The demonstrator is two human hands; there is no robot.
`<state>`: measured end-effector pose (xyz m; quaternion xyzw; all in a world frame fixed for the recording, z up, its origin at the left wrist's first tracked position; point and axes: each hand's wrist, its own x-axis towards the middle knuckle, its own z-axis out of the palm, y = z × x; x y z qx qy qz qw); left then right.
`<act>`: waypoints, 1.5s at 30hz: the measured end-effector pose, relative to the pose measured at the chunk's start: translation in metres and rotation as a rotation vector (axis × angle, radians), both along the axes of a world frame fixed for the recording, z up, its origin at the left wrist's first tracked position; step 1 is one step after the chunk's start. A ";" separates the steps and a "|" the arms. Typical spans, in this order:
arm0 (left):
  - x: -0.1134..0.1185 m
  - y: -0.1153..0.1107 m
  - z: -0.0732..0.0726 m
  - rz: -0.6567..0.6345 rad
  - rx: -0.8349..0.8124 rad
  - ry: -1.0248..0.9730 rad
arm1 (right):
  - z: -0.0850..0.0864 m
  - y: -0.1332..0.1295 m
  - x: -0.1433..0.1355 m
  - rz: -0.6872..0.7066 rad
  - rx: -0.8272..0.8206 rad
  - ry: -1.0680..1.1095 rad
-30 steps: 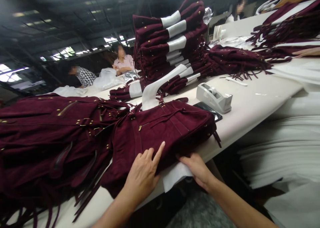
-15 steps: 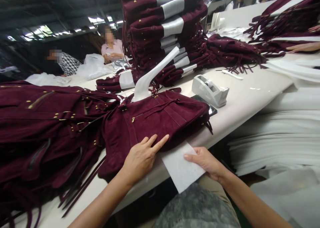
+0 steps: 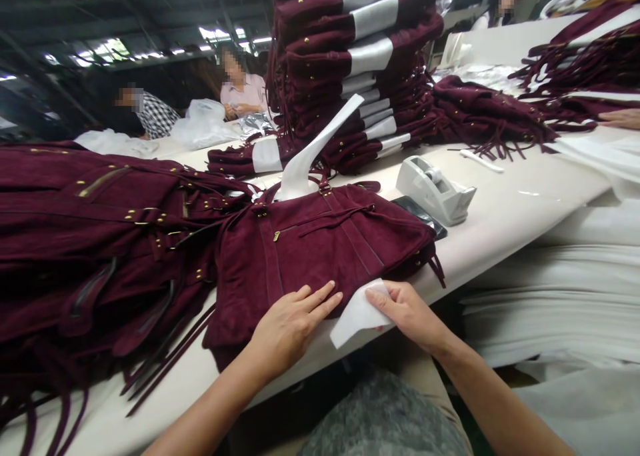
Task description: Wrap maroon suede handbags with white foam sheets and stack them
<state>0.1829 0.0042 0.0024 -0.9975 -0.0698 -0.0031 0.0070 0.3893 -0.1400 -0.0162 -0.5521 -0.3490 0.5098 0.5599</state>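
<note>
A burgundy suede handbag [image 3: 320,243] lies on its side across the table in front of me. My left hand [image 3: 295,323] rests on its lower edge, fingers stretched out and apart. By the bag's near edge, my right hand [image 3: 405,309] pinches a white sheet [image 3: 357,316] between thumb and fingers. The sheet is bent, and its upper end touches or overlaps the bag's edge. A long white wrapping strip [image 3: 315,149] sticks up from the bag's handle.
More burgundy bags [image 3: 90,229] lie at left, and a tall stack of them [image 3: 320,63] stands behind. A grey tape dispenser [image 3: 435,189] sits on the table [image 3: 515,196] beside a dark flat object [image 3: 420,216]. White sheets [image 3: 540,296] are piled at lower right. Co-workers [image 3: 243,96] are beyond.
My right hand has raised the white sheet toward the bag's edge, and the sheet now bends. My left hand stays on the bag. The whole view has shifted slightly.
</note>
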 end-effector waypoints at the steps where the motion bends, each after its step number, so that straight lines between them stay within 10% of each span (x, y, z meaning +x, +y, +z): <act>1: 0.000 -0.001 0.002 0.007 -0.029 0.001 | 0.003 -0.001 0.004 0.037 0.018 -0.058; 11: 0.022 -0.014 0.015 0.300 -0.298 -0.216 | 0.029 0.002 0.030 0.479 0.142 -0.402; 22: 0.016 -0.015 -0.006 0.254 -0.384 -0.460 | 0.082 0.010 0.022 -0.189 0.471 -0.897; 27: 0.014 -0.017 -0.006 0.217 -0.374 -0.538 | 0.102 0.070 0.034 -0.122 0.561 -1.214; 32: 0.012 -0.019 -0.002 0.202 -0.425 -0.554 | 0.053 0.124 0.050 0.114 0.671 -1.269; 37: 0.021 -0.013 0.003 0.192 -0.611 -0.554 | -0.010 0.125 0.061 0.001 0.604 -1.146; 45: 0.042 -0.006 0.027 0.511 -0.750 -0.593 | -0.002 0.116 0.061 0.177 0.453 -0.589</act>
